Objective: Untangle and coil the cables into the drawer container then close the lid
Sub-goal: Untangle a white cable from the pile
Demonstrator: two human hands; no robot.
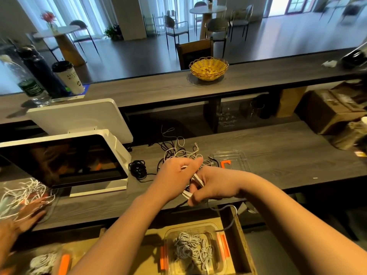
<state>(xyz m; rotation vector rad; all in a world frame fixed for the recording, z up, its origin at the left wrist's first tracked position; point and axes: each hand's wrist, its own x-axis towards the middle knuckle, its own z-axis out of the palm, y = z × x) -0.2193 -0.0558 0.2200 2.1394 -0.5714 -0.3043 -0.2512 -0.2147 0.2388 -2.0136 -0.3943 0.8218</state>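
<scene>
Item: white cable [195,180], thin, doubled into several short loops, held above the near edge of the grey wood-grain counter [278,155]. Behind it lay a loose tangle of white and black cables [178,151]; a coiled black cable [138,168] lay to the left.

Hands: left hand [175,175] reached in from lower left, fingers curled over the upper end of the loops. Right hand [213,185] met it from the right, fingers and thumb closed round the lower end. A grey strand trailed down from the right hand.

Container [195,253]: clear, orange latches, in the open drawer below, holding coiled grey-white cables. Its clear lid [231,161] lay on the counter beyond the hands.
</scene>
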